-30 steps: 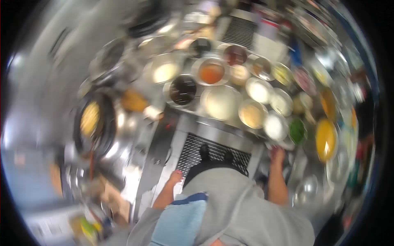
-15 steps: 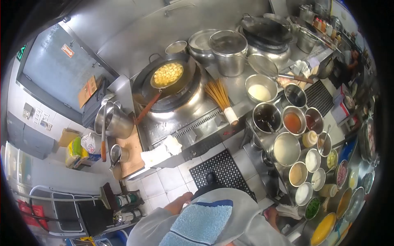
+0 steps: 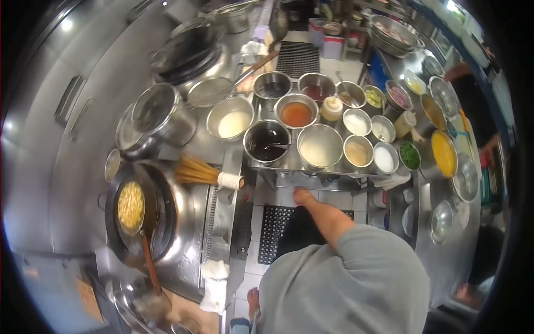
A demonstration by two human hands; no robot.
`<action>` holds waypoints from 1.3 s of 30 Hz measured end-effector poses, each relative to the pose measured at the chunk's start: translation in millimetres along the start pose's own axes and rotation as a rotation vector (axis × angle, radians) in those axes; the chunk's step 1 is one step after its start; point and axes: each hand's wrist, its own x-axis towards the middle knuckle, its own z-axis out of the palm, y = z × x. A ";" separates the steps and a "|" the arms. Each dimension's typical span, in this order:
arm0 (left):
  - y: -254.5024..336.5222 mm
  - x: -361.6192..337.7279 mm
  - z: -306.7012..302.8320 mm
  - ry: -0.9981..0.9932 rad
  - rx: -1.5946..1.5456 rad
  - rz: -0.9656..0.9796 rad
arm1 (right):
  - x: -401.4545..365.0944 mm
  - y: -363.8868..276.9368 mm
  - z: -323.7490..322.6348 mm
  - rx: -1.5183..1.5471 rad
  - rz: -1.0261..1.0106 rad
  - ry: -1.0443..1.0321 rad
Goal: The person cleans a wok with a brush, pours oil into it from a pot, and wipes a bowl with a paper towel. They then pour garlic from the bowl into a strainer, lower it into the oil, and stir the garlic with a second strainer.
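Observation:
My right hand (image 3: 302, 195) reaches out at the front edge of the metal prep table, below the bowls, over the tiled floor. Its fingers are small and indistinct, and nothing shows in it. Low at my left side hangs my left hand (image 3: 253, 300), partly cut off by my body, near a white cloth (image 3: 214, 286) on the stove edge. Nearest my right hand stand a bowl of pale liquid (image 3: 320, 146) and a bowl of dark sauce (image 3: 267, 142) with a ladle in it. A strainer of pale fried pieces (image 3: 131, 207) rests over the wok (image 3: 167, 214).
A bamboo wok brush (image 3: 203, 172) lies on the stove beside the wok. Several seasoning bowls, chopped greens (image 3: 410, 156) and yellow liquid (image 3: 444, 154) fill the table at right. Another person's arm (image 3: 490, 146) shows at the far right. A black mat (image 3: 269, 234) covers floor tiles.
My view and body have turned right, from the wok to the seasoning table. My right arm now extends forward. The strainer still rests over the wok.

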 end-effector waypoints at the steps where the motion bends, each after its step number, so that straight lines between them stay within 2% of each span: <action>1: -0.3 -6.1 -5.6 0.017 0.051 -0.060 | 17.9 -25.4 -11.5 -0.076 -0.139 -0.168; 3: -5.3 -15.2 -10.0 0.034 0.037 -0.136 | 37.1 -78.5 -24.6 0.334 -0.049 -0.295; 4: -6.5 -23.3 -12.1 0.051 0.025 -0.172 | 39.6 -106.7 -20.6 0.809 0.196 -0.254; 6: -10.8 -42.9 -13.4 0.090 -0.012 -0.247 | 68.3 -138.7 5.7 1.370 0.668 -0.154; 9: -14.9 -76.8 -5.9 0.141 -0.056 -0.345 | 71.3 -162.8 -10.8 -0.446 -0.291 -0.036; 11: -9.3 -97.5 4.0 0.173 -0.088 -0.393 | 110.3 -154.5 54.9 0.095 0.015 0.124; 18: 20.5 -132.0 86.6 0.273 -0.248 -0.506 | 147.7 -206.4 8.5 0.560 0.322 -0.018; 28: 27.8 -136.7 132.1 0.278 -0.286 -0.539 | 153.3 -218.3 3.5 0.680 0.439 -0.085; 39: 29.0 -114.2 113.9 0.305 -0.281 -0.469 | 146.2 -221.8 0.6 0.723 0.465 -0.127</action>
